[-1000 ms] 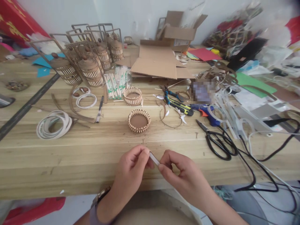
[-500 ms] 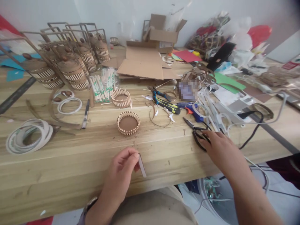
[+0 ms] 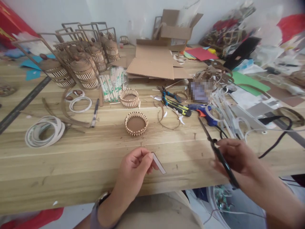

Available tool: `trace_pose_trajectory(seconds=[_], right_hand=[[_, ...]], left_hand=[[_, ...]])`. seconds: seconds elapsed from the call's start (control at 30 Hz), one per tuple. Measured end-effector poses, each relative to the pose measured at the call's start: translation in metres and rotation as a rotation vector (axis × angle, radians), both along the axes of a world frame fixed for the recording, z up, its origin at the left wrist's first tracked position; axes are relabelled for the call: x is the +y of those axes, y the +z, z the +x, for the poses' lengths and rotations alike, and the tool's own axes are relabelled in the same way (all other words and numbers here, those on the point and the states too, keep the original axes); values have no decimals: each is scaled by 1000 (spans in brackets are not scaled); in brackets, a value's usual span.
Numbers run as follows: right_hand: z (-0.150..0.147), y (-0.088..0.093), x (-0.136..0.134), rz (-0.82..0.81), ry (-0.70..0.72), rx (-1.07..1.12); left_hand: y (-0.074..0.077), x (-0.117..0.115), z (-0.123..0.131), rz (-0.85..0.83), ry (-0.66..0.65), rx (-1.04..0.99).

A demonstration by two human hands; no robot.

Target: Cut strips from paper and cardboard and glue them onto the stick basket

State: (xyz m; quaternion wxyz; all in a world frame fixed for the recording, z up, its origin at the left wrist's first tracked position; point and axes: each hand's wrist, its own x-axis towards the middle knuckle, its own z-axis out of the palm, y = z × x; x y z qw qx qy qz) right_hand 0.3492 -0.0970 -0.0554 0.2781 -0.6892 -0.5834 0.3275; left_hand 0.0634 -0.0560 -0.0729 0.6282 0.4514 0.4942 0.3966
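Observation:
My left hand (image 3: 134,167) pinches a short white strip (image 3: 159,163) by one end, above the near edge of the wooden table (image 3: 71,165). My right hand (image 3: 234,157) is closed round the handles of black scissors (image 3: 215,148), lifted off the table with the blades pointing up and away. A small round basket of sticks with a brown base (image 3: 136,123) sits on the table beyond my left hand. A second such basket (image 3: 129,98) stands a little farther back.
Finished brown woven baskets with handles (image 3: 81,68) crowd the back left. White tape rings (image 3: 44,131), a pen knife (image 3: 95,111), packs of sticks (image 3: 113,84), pliers and a utility knife (image 3: 175,103), a glue gun (image 3: 205,111), cardboard (image 3: 154,62), coloured paper and black cables (image 3: 278,133) lie around.
My right hand let go of the strip, reached right to the scissors, and has lifted them off the table. My left hand kept the strip.

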Motion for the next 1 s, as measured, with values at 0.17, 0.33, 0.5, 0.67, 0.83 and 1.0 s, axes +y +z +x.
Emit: trace_pose_trajectory(seconds=[0.17, 0.33, 0.5, 0.67, 0.83, 1.0], right_hand=[[-60, -1, 2, -8, 247, 223], [-97, 7, 3, -113, 327, 253], [-111, 17, 3, -275, 333, 164], [-113, 15, 1, -243, 348, 122], [-112, 13, -6, -267, 342, 104], [-110, 9, -10, -254, 346, 155]], left_hand=[[0, -1, 3, -7, 1, 25], [-1, -1, 3, -15, 24, 23], [-1, -2, 2, -13, 17, -30], [-3, -3, 0, -32, 16, -27], [-4, -4, -1, -12, 36, -55], [-3, -6, -1, -21, 37, -73]])
